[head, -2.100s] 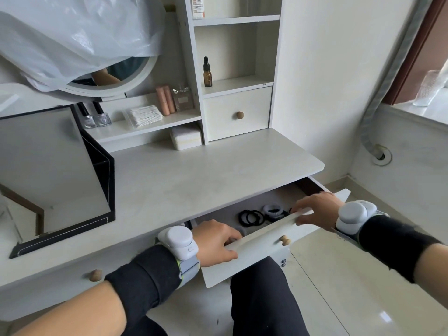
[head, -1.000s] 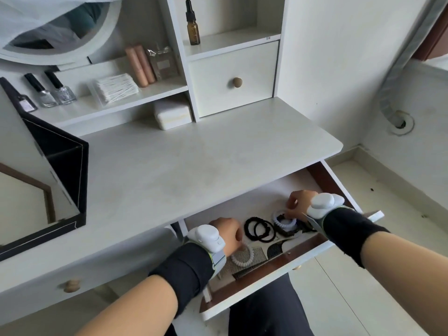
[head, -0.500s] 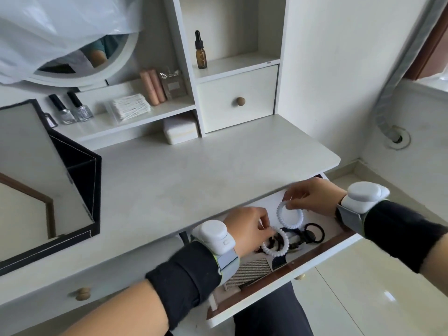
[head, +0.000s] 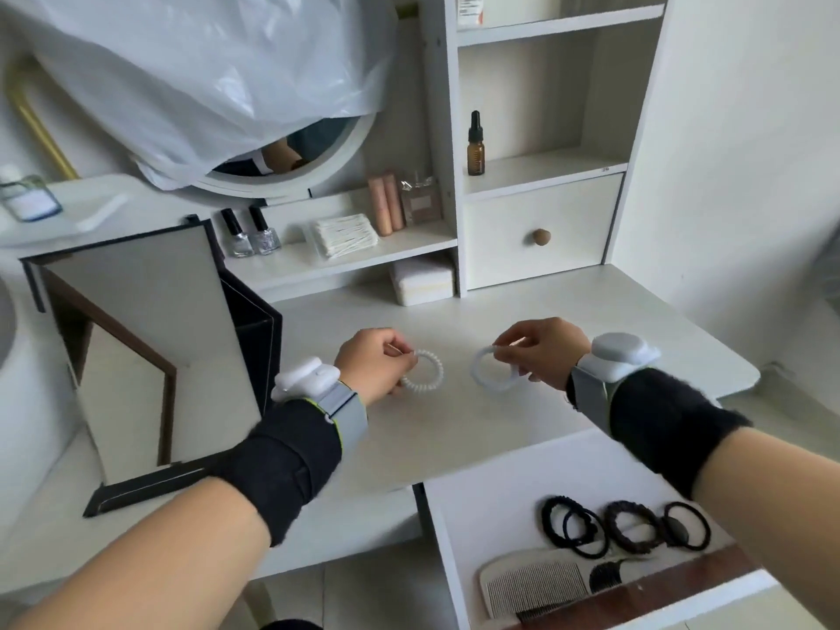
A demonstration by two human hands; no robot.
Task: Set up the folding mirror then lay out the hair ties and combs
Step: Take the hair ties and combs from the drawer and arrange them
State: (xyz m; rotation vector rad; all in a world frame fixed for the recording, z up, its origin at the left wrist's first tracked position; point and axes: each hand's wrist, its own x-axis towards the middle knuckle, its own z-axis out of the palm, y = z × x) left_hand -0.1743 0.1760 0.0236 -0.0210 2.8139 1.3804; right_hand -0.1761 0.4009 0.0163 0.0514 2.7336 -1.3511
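upper shelf (head: 545, 168): dropper bottle (head: 476, 145) | lower shelf (head: 409, 250): nail polishes (head: 263, 238), cotton swabs (head: 345, 235), pink tubes (head: 385, 204) | desk (head: 454, 425): white box (head: 422, 281)

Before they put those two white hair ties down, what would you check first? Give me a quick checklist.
1. Left hand grip on the left tie, pinched: ok.
2. Right hand grip on the right tie, pinched: ok.
3. Bare desk below both ties: ok.
4. Mirror standing open, off to the left of the ties: ok.
5. Black ties and combs laid out: not ok, they lie in the open drawer.
6. White ties touching the desk yet: cannot tell.
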